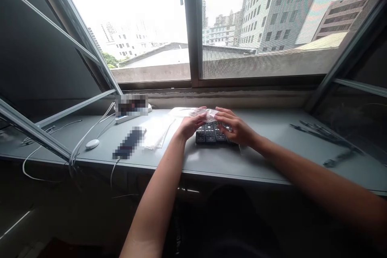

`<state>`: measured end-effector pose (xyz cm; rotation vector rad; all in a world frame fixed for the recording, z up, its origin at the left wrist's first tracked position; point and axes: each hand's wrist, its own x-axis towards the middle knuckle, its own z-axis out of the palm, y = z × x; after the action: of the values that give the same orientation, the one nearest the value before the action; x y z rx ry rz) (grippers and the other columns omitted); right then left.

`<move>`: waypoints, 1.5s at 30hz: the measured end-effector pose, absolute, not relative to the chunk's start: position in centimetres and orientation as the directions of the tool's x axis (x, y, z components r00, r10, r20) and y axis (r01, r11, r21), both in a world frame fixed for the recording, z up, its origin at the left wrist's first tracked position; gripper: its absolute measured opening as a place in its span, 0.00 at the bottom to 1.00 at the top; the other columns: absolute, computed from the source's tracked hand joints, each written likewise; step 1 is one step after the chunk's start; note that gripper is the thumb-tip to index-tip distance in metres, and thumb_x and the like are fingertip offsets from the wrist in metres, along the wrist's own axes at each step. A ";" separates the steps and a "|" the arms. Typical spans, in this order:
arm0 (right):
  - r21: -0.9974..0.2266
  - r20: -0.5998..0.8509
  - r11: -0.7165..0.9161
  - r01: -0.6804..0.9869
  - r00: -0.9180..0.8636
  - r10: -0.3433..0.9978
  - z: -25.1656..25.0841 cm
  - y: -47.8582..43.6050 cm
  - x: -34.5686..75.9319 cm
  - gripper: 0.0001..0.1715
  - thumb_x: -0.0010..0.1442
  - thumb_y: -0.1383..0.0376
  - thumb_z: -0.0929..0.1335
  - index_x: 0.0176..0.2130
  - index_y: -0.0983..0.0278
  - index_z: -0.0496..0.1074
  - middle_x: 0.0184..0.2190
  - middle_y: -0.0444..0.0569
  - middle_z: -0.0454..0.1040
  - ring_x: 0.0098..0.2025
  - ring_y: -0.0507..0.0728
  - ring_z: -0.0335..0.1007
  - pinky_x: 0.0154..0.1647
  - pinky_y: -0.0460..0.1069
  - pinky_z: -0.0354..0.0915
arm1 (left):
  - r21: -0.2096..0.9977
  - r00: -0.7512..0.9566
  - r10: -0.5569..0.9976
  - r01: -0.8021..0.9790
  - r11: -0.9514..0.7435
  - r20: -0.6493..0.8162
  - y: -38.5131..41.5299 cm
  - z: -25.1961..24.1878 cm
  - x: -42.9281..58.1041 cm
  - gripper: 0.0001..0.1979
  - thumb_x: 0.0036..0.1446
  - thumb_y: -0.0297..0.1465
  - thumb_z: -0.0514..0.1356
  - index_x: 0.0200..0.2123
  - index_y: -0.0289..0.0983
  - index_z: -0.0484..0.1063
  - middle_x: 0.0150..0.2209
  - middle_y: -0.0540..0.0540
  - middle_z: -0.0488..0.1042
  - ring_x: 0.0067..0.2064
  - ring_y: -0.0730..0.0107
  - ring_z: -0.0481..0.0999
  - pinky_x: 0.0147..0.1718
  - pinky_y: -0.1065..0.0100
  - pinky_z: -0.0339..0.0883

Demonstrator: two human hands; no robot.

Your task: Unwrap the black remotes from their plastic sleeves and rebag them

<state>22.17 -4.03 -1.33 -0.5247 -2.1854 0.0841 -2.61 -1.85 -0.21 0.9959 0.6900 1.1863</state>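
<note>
Several black remote controls lie side by side on the grey window ledge. My left hand pinches a clear plastic bag just above their far ends. My right hand rests over the right-hand remotes, with its fingers curled down on them and reaching toward the same bag. More clear plastic bags lie flat on the ledge to the left of my left hand.
A blurred dark object and a blurred box sit at the left, with white cables and a small white puck. Dark thin rods lie at the right. A metal window frame stands behind the ledge.
</note>
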 end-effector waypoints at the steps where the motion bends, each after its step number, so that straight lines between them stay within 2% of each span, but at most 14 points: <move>1: -0.241 0.733 0.912 0.332 -0.553 0.395 -1.3 -4.1 22.1 0.27 0.72 0.68 0.71 0.67 0.54 0.78 0.64 0.54 0.80 0.78 0.71 0.61 0.73 0.73 0.69 | 0.906 0.290 0.955 -0.419 0.065 0.065 -1.9 -0.3 -2.6 0.19 0.64 0.25 0.71 0.58 0.36 0.82 0.52 0.39 0.86 0.51 0.62 0.86 0.64 0.58 0.75; 5: -0.247 0.715 0.908 0.338 -0.569 0.406 -1.0 -4.5 22.0 0.22 0.72 0.67 0.73 0.62 0.51 0.82 0.69 0.50 0.76 0.80 0.71 0.57 0.75 0.74 0.65 | 0.911 0.303 0.951 -0.407 0.073 0.059 -1.4 -0.3 -2.7 0.18 0.67 0.31 0.71 0.58 0.35 0.82 0.52 0.38 0.86 0.49 0.62 0.87 0.57 0.62 0.78; 8: -0.256 0.727 0.902 0.347 -0.546 0.416 -0.7 -4.5 22.1 0.19 0.71 0.66 0.74 0.58 0.52 0.84 0.71 0.50 0.75 0.80 0.72 0.57 0.76 0.74 0.65 | 0.881 0.202 0.979 -0.466 0.079 0.019 -0.9 -0.1 -2.7 0.16 0.74 0.38 0.63 0.55 0.33 0.82 0.50 0.35 0.86 0.48 0.61 0.88 0.52 0.64 0.80; 12: -0.274 0.725 0.894 0.355 -0.534 0.434 -0.6 -4.7 22.1 0.19 0.72 0.64 0.74 0.60 0.52 0.83 0.69 0.51 0.77 0.79 0.72 0.60 0.75 0.74 0.66 | 0.839 0.076 0.997 -0.540 0.064 -0.027 -0.5 -0.1 -2.8 0.15 0.76 0.34 0.59 0.53 0.31 0.82 0.50 0.34 0.86 0.50 0.60 0.88 0.51 0.65 0.81; 15: -0.307 0.707 0.884 0.354 -0.537 0.460 -0.9 -4.7 22.0 0.24 0.73 0.62 0.74 0.65 0.52 0.80 0.65 0.53 0.80 0.79 0.71 0.61 0.74 0.72 0.68 | 0.843 0.110 0.994 -0.533 0.074 -0.018 -0.4 -0.3 -2.8 0.14 0.74 0.32 0.61 0.54 0.32 0.82 0.51 0.34 0.86 0.49 0.60 0.87 0.52 0.64 0.80; 18: -0.324 0.697 0.878 0.353 -0.538 0.474 -1.2 -4.5 22.1 0.21 0.73 0.60 0.73 0.63 0.52 0.83 0.65 0.52 0.80 0.79 0.69 0.59 0.74 0.69 0.69 | 0.849 0.131 0.991 -0.521 0.083 -0.016 -0.2 -0.5 -2.8 0.14 0.74 0.33 0.61 0.54 0.32 0.82 0.51 0.34 0.86 0.49 0.60 0.87 0.52 0.64 0.80; 23: -0.340 0.688 0.873 0.350 -0.540 0.484 -1.3 -4.4 22.3 0.19 0.73 0.60 0.74 0.61 0.52 0.84 0.66 0.52 0.79 0.80 0.69 0.59 0.76 0.69 0.67 | 0.813 -0.047 0.995 -0.581 0.041 -0.084 0.7 -0.8 -3.4 0.16 0.77 0.32 0.55 0.53 0.31 0.81 0.50 0.33 0.87 0.49 0.61 0.87 0.50 0.65 0.81; 27: -0.338 0.672 0.870 0.359 -0.554 0.490 -1.0 -4.6 22.1 0.18 0.73 0.61 0.74 0.59 0.50 0.86 0.69 0.49 0.77 0.81 0.69 0.56 0.76 0.70 0.67 | 0.798 -0.165 0.972 -0.602 0.034 -0.166 1.2 -1.3 -4.0 0.17 0.78 0.33 0.53 0.56 0.32 0.79 0.48 0.34 0.87 0.49 0.60 0.88 0.48 0.64 0.81; 32: -0.342 0.671 0.874 0.346 -0.562 0.485 -0.9 -4.7 22.2 0.18 0.73 0.61 0.74 0.60 0.50 0.85 0.68 0.50 0.78 0.81 0.69 0.56 0.76 0.71 0.66 | 0.755 -0.172 0.968 -0.656 0.025 -0.181 1.1 -1.2 -4.5 0.23 0.79 0.39 0.49 0.61 0.32 0.76 0.50 0.33 0.87 0.52 0.59 0.87 0.48 0.64 0.81; 39: -0.385 0.660 0.868 0.313 -0.563 0.497 -0.9 -4.6 22.3 0.17 0.74 0.59 0.72 0.59 0.53 0.86 0.63 0.53 0.82 0.79 0.69 0.59 0.75 0.70 0.67 | 0.695 -0.119 0.982 -0.719 0.018 -0.149 1.0 -1.0 -5.1 0.28 0.73 0.35 0.46 0.65 0.29 0.75 0.52 0.30 0.86 0.55 0.51 0.87 0.51 0.58 0.81; 43: -0.397 0.648 0.861 0.318 -0.567 0.508 -1.0 -4.6 22.2 0.19 0.74 0.58 0.73 0.60 0.54 0.85 0.63 0.54 0.82 0.79 0.70 0.60 0.74 0.70 0.68 | 0.707 -0.159 0.975 -0.707 -0.002 -0.156 0.8 -0.8 -5.1 0.30 0.76 0.39 0.43 0.63 0.30 0.76 0.53 0.31 0.86 0.53 0.54 0.87 0.47 0.62 0.80; 45: -0.391 0.650 0.860 0.328 -0.563 0.510 -1.0 -4.6 22.2 0.22 0.74 0.58 0.73 0.64 0.54 0.82 0.63 0.55 0.82 0.79 0.70 0.61 0.73 0.71 0.68 | 0.737 -0.165 0.971 -0.676 0.015 -0.172 0.6 -0.6 -5.0 0.29 0.76 0.41 0.45 0.62 0.31 0.77 0.53 0.32 0.86 0.52 0.56 0.86 0.43 0.65 0.78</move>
<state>22.23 -4.58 -1.02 -0.6045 -2.2165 0.2865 -4.96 0.58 -0.61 0.4688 0.8362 1.5487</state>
